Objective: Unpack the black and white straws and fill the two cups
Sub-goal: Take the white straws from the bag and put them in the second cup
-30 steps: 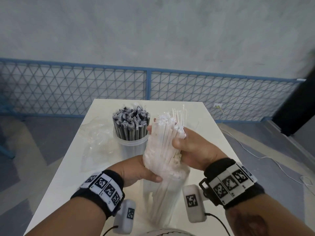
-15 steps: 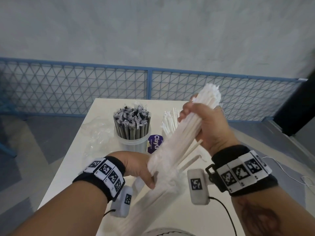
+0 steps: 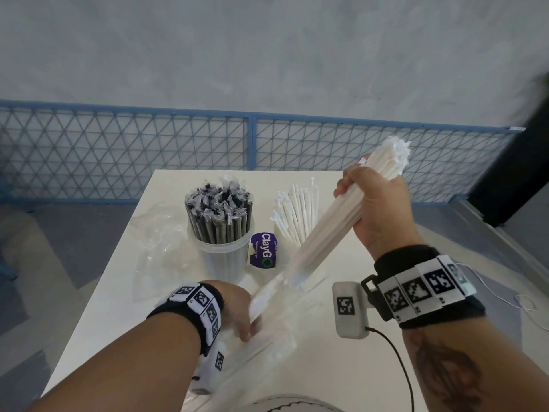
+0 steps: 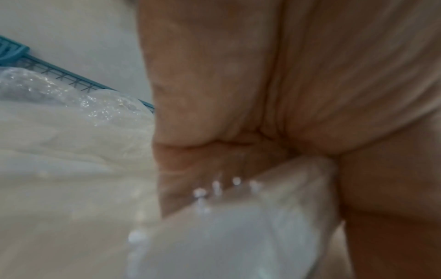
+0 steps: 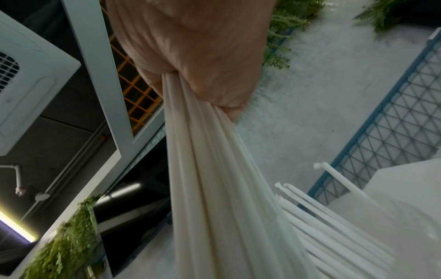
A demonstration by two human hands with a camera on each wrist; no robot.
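Note:
My right hand [image 3: 372,200] grips a thick bundle of white straws [image 3: 329,230] [image 5: 210,179], raised and tilted up to the right. Its lower end still sits in the mouth of a clear plastic bag [image 3: 267,298] [image 4: 238,236], which my left hand [image 3: 240,310] grips low over the table. A clear cup [image 3: 225,257] packed with black straws [image 3: 219,212] stands at mid table. Beside it on the right, a second cup with a purple label [image 3: 263,254] holds several white straws [image 3: 297,215], its body mostly hidden behind the bundle.
An empty crumpled clear bag [image 3: 162,233] lies left of the black-straw cup on the white table [image 3: 312,367]. A blue mesh fence [image 3: 118,144] runs behind the table's far edge. A thin white cable [image 3: 528,301] lies on the floor at right.
My right hand has drawn the white straw bundle up and to the right, out of the bag. My left hand has pulled the bag down and back toward me.

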